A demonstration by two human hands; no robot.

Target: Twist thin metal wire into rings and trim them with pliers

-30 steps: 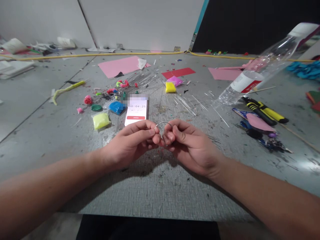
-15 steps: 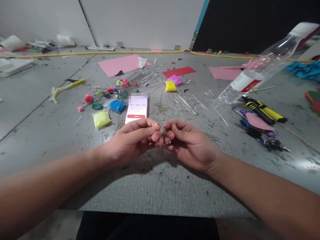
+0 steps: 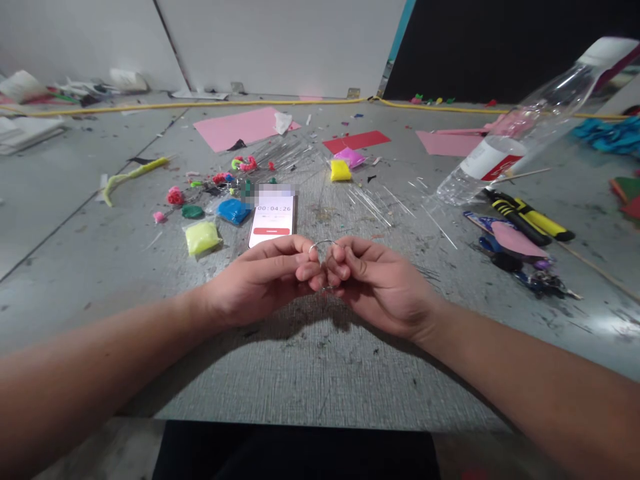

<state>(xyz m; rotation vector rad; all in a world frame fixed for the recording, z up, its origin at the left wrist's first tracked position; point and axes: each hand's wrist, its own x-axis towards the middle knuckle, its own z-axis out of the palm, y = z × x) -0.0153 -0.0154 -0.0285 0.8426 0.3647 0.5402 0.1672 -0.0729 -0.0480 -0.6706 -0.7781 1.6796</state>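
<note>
Thumb and fingertips of the left hand (image 3: 267, 280) and of the right hand (image 3: 385, 287) pinch opposite sides of a thin wire loop (image 3: 326, 241), held above the table (image 3: 320, 380) — it looks light, springy and easily bent, so a grip close to the curve should suit it. Fingers hide its sides and ends, so whether it closes is unclear; just beyond the left hand, the phone (image 3: 273, 221) has its upper screen blurred out

Wire loop (image 3: 325, 241): thin, silver-grey, metallic in appearance; position, centre of the frame, held raised; upper arc exposed, bowed toward the top of the frame; lower section barely visible; sides concealed; full closure cannot be determined.
</note>
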